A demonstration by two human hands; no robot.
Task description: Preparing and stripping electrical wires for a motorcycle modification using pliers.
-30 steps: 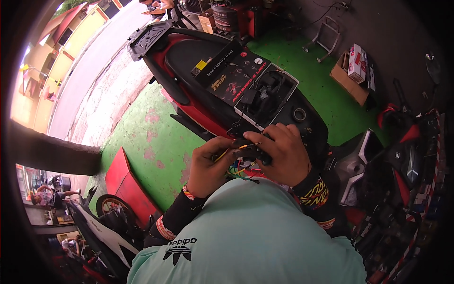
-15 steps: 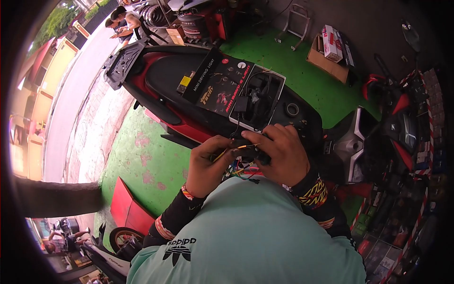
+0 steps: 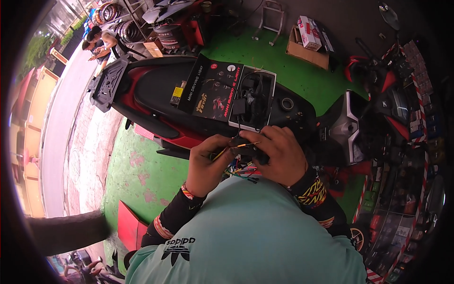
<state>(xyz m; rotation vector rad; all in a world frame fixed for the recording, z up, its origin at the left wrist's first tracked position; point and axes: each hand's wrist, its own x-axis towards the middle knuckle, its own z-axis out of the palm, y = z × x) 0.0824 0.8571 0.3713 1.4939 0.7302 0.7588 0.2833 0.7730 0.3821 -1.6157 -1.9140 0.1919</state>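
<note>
In front of my chest, my left hand pinches a yellow wire between thumb and fingers. A thin wire end, orange with a bare-looking tip, stretches across the gap between my hands. My right hand is closed around a dark object, mostly hidden by the fingers, whose kind I cannot make out. Several coloured wires hang below the hands. Beyond them, an open light box rests on the black scooter seat, holding black cables and a small black block.
The red and black scooter stretches across in front of me. A small yellow-labelled pack lies beside the box lid. On the green floor stand a cardboard box and a metal stand. Another scooter is at right; two people are far left.
The view has shifted, so the scooter and the light box appear a little further left. My hands keep nearly the same pose, with the wire still between them.
</note>
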